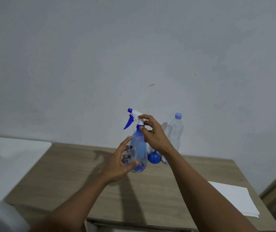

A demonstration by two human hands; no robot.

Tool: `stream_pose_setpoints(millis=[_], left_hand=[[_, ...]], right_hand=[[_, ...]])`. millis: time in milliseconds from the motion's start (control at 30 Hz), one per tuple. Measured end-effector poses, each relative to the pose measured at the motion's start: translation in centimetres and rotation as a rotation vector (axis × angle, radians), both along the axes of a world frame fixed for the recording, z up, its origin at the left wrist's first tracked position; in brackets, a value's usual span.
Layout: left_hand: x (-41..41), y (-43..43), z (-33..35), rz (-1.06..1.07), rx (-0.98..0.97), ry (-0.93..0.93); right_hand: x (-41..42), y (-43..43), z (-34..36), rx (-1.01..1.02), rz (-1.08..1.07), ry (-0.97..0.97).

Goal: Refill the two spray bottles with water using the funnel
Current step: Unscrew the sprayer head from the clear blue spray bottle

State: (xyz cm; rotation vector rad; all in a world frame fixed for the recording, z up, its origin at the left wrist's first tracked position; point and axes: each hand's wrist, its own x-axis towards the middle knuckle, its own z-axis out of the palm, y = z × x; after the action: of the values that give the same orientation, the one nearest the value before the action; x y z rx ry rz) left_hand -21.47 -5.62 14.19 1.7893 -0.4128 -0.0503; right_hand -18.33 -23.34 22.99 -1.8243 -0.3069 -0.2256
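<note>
above the table (66, 173), left fingers (128, 149) cradle the spray bottle (138, 153); right fingers (143, 117) pinch its trigger head (136, 114).

Two bare forearms reach up from the lower edge of the picture, one from the lower left and one from the lower right. No sleeves, cuffs or gloves cover them anywhere in view; both are bare from the wrist back to the picture's edge. The left hand (119, 162) and the right hand (152, 133) carry no rings, and neither wrist shows a watch, band or bracelet. The fingernails are short and plain. No marks show on the forearms.
</note>
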Motion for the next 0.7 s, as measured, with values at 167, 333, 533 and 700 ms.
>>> stream_pose_setpoints(millis=[167, 333, 533, 700], left_hand=[[0.4, 0.0, -0.8, 0.005, -0.011, 0.03], [0.9, 0.1, -1.3, 0.004, -0.001, 0.026], [1.2, 0.2, -2.2, 0.018, 0.011, -0.016], [1.2, 0.4, -4.8, 0.012, 0.005, -0.026]], right_hand=[[0.9, 0.3, -0.7, -0.048, -0.019, -0.018], [1.3, 0.5, -1.2, -0.053, -0.016, -0.043], [1.9, 0.1, -1.1, -0.024, -0.05, -0.078], [3.4, -1.5, 0.5, 0.051, -0.208, -0.208]])
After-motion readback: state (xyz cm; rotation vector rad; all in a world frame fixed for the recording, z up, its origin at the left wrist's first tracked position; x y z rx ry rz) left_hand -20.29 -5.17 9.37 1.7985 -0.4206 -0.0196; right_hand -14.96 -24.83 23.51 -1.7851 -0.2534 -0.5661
